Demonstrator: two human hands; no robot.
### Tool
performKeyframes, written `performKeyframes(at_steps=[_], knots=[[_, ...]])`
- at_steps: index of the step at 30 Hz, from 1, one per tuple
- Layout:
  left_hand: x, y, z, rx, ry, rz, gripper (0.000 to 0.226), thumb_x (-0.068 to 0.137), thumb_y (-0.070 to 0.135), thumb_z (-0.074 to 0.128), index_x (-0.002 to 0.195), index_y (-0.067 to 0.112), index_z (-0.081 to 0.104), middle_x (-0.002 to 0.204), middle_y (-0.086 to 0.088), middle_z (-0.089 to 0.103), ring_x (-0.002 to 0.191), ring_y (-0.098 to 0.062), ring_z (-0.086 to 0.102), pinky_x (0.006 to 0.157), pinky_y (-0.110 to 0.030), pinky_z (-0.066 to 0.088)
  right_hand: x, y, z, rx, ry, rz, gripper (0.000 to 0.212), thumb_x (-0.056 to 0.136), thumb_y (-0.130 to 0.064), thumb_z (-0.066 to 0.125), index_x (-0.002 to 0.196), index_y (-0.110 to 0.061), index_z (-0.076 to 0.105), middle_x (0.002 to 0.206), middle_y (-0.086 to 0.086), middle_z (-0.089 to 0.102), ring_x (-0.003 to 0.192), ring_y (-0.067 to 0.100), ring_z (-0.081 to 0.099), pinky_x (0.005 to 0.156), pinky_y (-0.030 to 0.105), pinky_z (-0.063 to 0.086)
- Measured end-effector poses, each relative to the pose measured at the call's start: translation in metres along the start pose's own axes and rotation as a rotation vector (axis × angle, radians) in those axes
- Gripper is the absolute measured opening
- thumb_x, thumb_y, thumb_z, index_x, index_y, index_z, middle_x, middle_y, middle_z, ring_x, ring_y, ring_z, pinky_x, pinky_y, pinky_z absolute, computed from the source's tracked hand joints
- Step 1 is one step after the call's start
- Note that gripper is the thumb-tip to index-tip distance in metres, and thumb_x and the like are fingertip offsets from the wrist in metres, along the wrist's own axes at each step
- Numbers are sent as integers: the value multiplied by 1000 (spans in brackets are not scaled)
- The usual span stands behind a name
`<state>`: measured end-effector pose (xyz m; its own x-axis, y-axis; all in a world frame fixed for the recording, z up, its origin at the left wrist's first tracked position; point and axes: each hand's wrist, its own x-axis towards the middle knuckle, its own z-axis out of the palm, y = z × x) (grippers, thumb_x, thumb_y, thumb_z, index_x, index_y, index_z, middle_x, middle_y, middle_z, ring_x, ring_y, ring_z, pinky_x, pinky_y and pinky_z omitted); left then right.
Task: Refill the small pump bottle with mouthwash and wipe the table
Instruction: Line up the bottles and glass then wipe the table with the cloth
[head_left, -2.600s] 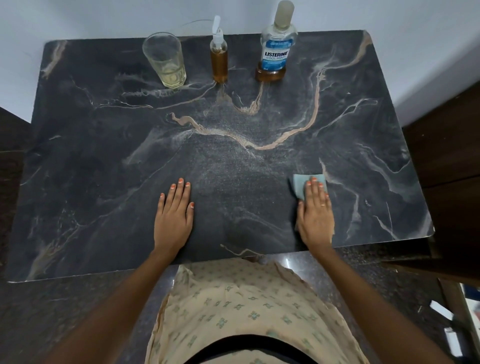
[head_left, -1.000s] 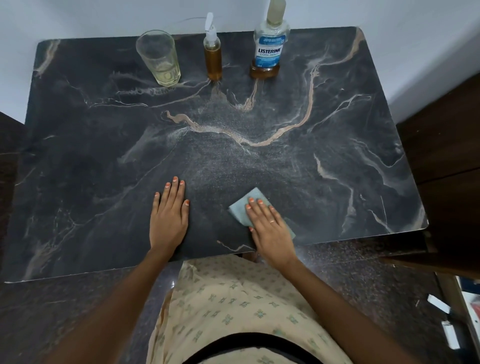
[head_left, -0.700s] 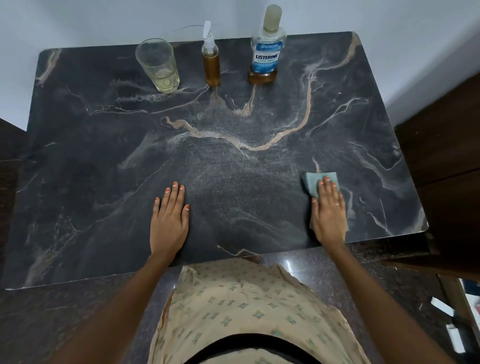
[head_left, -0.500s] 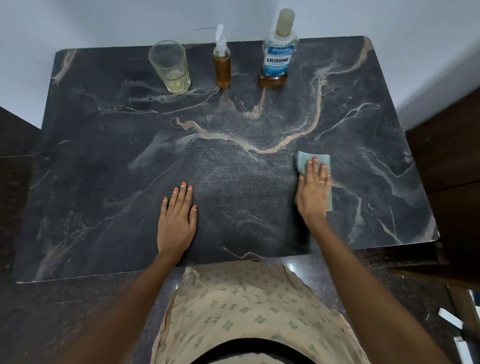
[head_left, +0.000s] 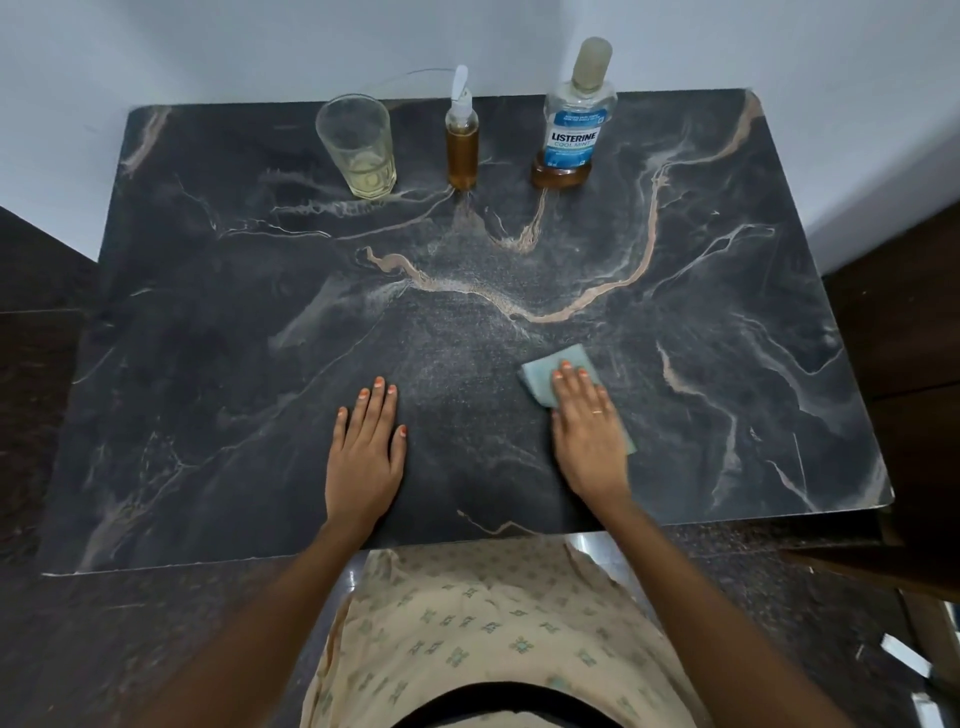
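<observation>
Dark marbled stone with tan veins makes up the table (head_left: 208, 364), which stands against a pale wall (head_left: 208, 47) in the head view. The left hand (head_left: 363, 457) lies palm down on the stone near the front edge with its fingers straight and together. It holds nothing and seems to serve as a brace. Well apart to its right, the right hand (head_left: 587, 441) lies flat too, its straight fingers pressing a pale blue-green cloth (head_left: 540, 376) onto the surface. The cloth's corners show past the fingertips and by the little-finger side.

Far beyond both hands, along the back edge, stand three things in a row. The small pump bottle (head_left: 462, 150) is about straight ahead of the left hand, with its pump on and amber liquid up near its shoulder. A Listerine bottle (head_left: 574, 135) stands ahead of the right hand, capped, with only a little amber liquid at its base. A glass (head_left: 358, 148) with a little pale liquid stands furthest left.

The refill looks finished, and the wiping is the step in hand. The next move probably calls for flat, even pressure while the cloth sweeps over unwiped stone, slowing near the back row so nothing tips.
</observation>
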<state>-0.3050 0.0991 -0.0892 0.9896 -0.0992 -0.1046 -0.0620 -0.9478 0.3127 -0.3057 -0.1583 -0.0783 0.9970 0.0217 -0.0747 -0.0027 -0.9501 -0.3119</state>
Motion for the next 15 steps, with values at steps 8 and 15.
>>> performKeyframes(at_steps=[8, 15], knots=[[0, 1, -1, -2, -5, -2, 56, 92, 37, 16, 143, 14, 22, 152, -1, 20, 139, -13, 13, 115, -38, 9, 69, 59, -30, -41, 114, 396, 44, 99, -17, 27, 141, -5, 21, 152, 12, 19, 141, 27, 12, 116, 40, 3], [1, 0, -1, 24, -19, -2, 55, 93, 36, 17, 143, 16, 20, 152, 0, 19, 139, -11, 10, 114, -37, 9, 121, -22, -2, -66, 39, 156, 46, 99, -23, 20, 142, -8, 14, 154, 10, 12, 142, 26, 4, 116, 37, -2]])
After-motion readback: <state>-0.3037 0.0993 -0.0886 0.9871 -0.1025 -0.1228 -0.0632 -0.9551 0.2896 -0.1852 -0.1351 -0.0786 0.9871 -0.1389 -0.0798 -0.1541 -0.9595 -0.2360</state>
